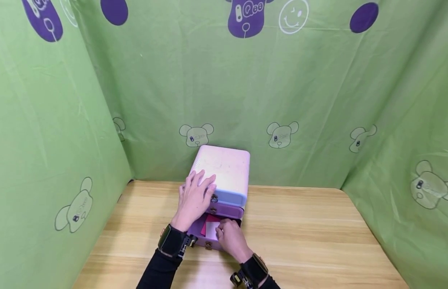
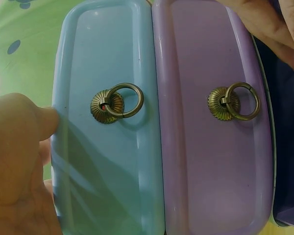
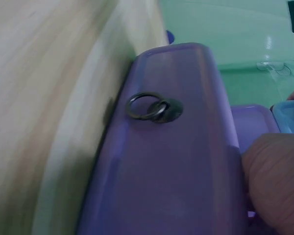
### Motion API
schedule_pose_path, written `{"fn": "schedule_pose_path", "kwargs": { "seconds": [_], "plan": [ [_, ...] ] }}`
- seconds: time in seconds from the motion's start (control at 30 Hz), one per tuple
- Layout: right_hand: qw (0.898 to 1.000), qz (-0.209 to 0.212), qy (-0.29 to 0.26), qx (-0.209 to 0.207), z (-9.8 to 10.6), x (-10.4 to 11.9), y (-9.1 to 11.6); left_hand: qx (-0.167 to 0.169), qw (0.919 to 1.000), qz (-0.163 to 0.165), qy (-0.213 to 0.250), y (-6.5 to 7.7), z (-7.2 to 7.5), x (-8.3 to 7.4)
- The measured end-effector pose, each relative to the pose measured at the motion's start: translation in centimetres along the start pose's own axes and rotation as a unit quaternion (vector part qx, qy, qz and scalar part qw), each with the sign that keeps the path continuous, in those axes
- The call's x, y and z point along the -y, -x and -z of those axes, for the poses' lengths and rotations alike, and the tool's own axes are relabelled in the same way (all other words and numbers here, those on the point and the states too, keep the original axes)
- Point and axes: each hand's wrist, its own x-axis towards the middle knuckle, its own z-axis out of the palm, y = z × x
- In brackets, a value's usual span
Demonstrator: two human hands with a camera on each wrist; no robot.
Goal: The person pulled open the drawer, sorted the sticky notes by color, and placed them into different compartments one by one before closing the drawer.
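Observation:
A small chest of drawers point(image 1: 224, 166) with a pale top stands against the back curtain. Its light blue top drawer point(image 2: 108, 161) and purple middle drawer point(image 2: 215, 166) are closed, each with a brass ring pull. The purple bottom drawer point(image 3: 171, 166) is pulled out. Inside it lie a white card point(image 1: 211, 229) and a dark pink piece point(image 1: 204, 229). My left hand point(image 1: 196, 198) rests on the chest's left top edge, fingers spread. My right hand point(image 1: 232, 237) reaches into the bottom drawer with bent fingers beside the white card; its fingertips are partly hidden, so a grip cannot be confirmed.
The chest stands on a light wood table point(image 1: 303, 237). Green printed curtains point(image 1: 224, 88) enclose the back and both sides. Both wrists carry dark straps with small cameras, the left one point(image 1: 189, 241) close to the open drawer's left side.

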Motion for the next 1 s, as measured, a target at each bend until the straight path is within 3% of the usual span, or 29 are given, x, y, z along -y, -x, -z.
{"fn": "schedule_pose_path", "kwargs": {
  "seconds": [0.27,1.0],
  "plan": [
    [0.997,0.024,0.028,-0.062,-0.3,-0.1,0.3,-0.003,1.0,-0.004,-0.002,0.0,0.0,-0.1],
    [0.996,0.052,0.009,-0.071,2.0,1.8,0.4,-0.017,0.9996,-0.01,-0.018,-0.1,-0.2,-0.3]
  ]
}}
